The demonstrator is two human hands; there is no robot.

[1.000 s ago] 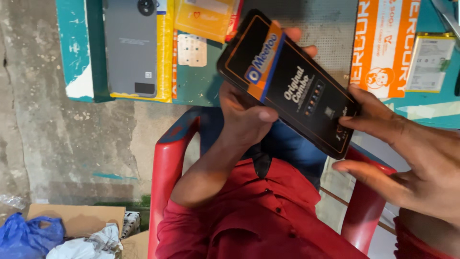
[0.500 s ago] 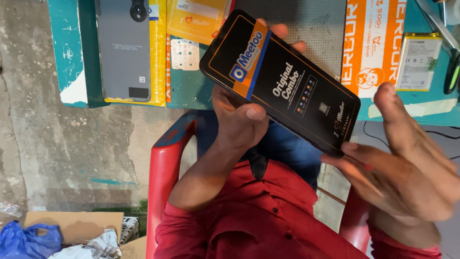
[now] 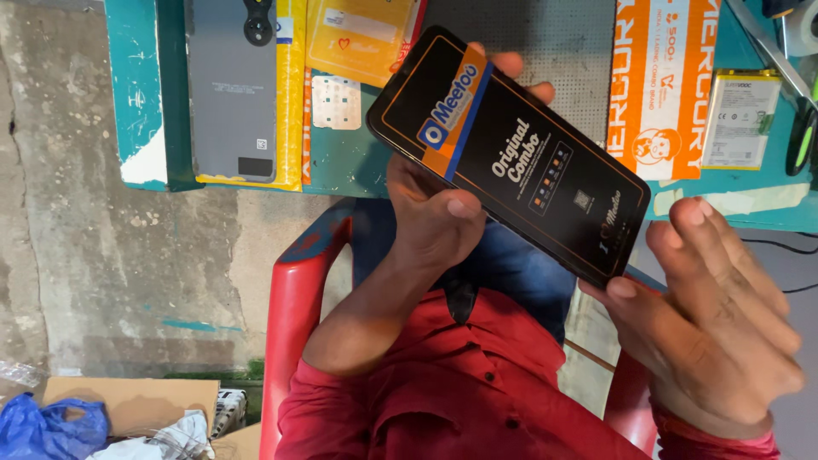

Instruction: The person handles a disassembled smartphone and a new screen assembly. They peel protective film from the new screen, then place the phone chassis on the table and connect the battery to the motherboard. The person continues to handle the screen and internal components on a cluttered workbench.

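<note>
We've got our left hand (image 3: 430, 226) wrapped around the flat black phone display panel with the orange and blue sticker strip (image 3: 511, 153); thumb pressed on the front near its lower edge, fingertips peeking over the far edge at about 12 o'clock, so it's a proper pinch-grip and the panel sits tilted up in the air over our lap. Our right hand (image 3: 711, 328) is at roughly 4 o'clock from the panel; fingers spread and slack, holding nothing, just the thumb tip touching the panel's lower right corner.

Moving outward; under the panel there's our red shirt (image 3: 477, 400) and the red plastic chair (image 3: 294, 324). Up at 12 o'clock is the teal workbench (image 3: 345, 158); on it a grey phone back with a dark camera bump (image 3: 232, 85) lying on yellow packaging at 10 o'clock, an orange and white printed box (image 3: 660, 85) at 2 o'clock, and a flat battery pack (image 3: 740, 119) just past it. A cardboard box with a blue plastic bag (image 3: 51, 426) sits on the concrete floor way down at 8 o'clock.

What worries us, honestly; the panel is carried by one hand alone at one end, so a slipping thumb could let it tip and drop to the concrete; squeezing harder might stress the thin glass.
</note>
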